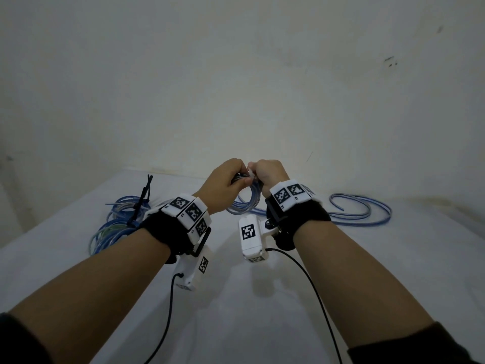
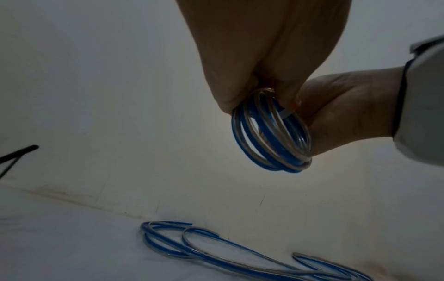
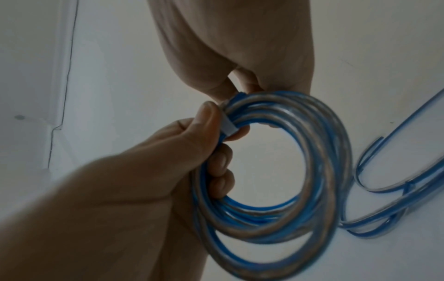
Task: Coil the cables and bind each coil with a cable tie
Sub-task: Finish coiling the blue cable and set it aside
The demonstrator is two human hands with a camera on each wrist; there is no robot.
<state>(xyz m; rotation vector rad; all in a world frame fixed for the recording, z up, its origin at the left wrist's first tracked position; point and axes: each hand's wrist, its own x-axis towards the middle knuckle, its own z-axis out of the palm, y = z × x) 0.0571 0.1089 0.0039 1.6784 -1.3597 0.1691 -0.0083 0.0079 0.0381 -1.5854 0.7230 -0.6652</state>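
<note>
Coil [image 3: 276, 171] hangs below my knuckles, left hand [image 1: 225, 183] clamped round its side, right hand [image 1: 270, 174] pinching the white cable tie [image 3: 228, 126] between them. I'm binding now; next, I judge, pull the tail tight.

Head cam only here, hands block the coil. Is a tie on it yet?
Observer: Yes. The right wrist view shows a pale cable tie wrapped across the strands of the blue coil.
Operator: What's holding it there?
Observer: The left hand. Its thumb presses on the tie and its fingers curl through the coil.
Operator: Right hand?
Observer: The right hand pinches at the tie's end on top of the coil. I cannot tell whether it is cinched.
</note>
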